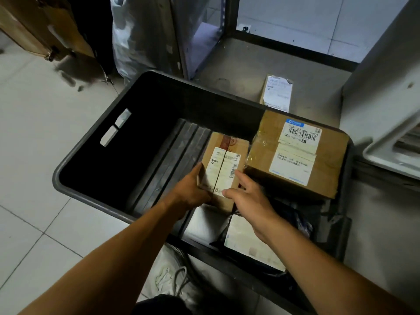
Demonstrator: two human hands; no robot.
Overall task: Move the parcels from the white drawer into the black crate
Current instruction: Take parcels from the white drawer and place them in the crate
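A large black crate stands on the floor in front of me. Inside it, my left hand grips the left side of a small cardboard parcel with a white label. My right hand touches the parcel's right near corner with relaxed fingers. A bigger taped cardboard parcel lies beside it at the crate's right. White and dark soft parcels lie under my right wrist. The white drawer shows at the right edge. Another labelled parcel lies on the low shelf behind the crate.
A metal shelf frame stands behind the crate. A silvery plastic bag and cardboard boxes are at the back left. A pale tiled floor stretches left. My white shoe is near the crate's front edge.
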